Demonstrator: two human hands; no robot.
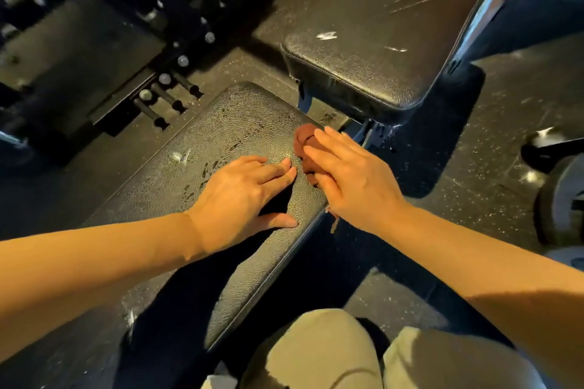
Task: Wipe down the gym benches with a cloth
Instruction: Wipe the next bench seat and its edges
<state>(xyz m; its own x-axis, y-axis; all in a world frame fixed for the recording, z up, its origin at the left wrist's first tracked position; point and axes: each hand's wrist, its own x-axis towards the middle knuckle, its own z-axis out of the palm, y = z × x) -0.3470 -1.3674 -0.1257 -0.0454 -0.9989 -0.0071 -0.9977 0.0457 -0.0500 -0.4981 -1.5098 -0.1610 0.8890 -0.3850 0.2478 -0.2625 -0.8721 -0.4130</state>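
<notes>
A black padded bench seat [221, 136] runs from the lower left up to the middle of the head view, with wet streaks and a white scuff on it. My left hand [243, 196] rests flat on the pad, fingers straight. My right hand [350, 177] presses a reddish-brown cloth [305, 142] onto the pad's right edge with its fingers stretched over it; a frayed end of the cloth hangs below the wrist. A second black bench pad [379, 25] with white scratches stands just beyond, to the upper right.
A dark machine frame with several round-headed pegs [164, 91] stands on the floor at left. The bench's metal bracket [363, 133] sits between the two pads. A wheel or weight [559, 202] is at the right edge. My knees in light trousers [316, 354] are at the bottom.
</notes>
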